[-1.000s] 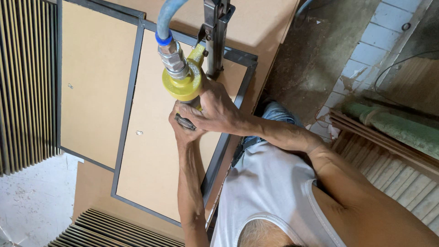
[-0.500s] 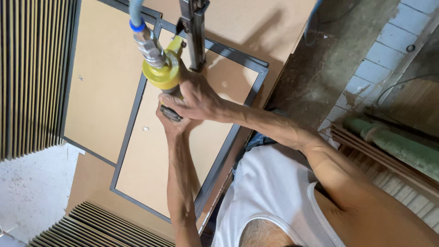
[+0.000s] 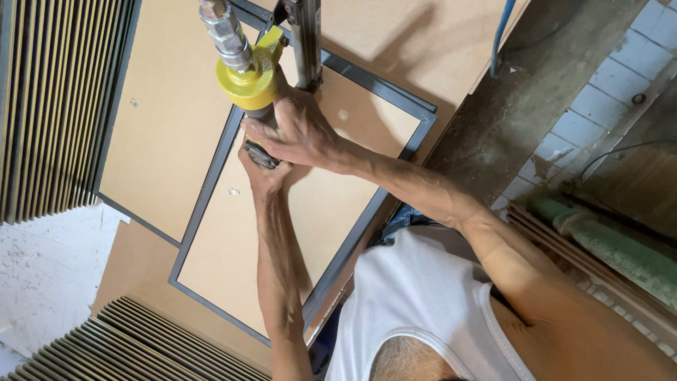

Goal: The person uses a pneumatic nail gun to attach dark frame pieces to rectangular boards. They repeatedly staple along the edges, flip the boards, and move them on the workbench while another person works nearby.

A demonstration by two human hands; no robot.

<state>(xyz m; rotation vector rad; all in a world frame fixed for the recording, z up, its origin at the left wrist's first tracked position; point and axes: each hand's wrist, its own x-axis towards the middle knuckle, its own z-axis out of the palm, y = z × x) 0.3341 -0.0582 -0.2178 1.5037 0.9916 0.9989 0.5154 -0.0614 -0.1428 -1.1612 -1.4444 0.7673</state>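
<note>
Pneumatic tool (image 3: 248, 83), yellow-collared, both hands closed on it: right hand (image 3: 296, 134) above, left hand (image 3: 264, 173) beneath. Shifted leftward since earlier, over dark-framed fibreboard panel (image 3: 303, 212) on desk (image 3: 416, 49).

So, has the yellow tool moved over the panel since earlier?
Yes. The tool has shifted left, onto the dark frame bar it was right of.

Your head camera looks steeply down, close over your arms.
It faces the framed board (image 3: 310, 212) below.
</note>
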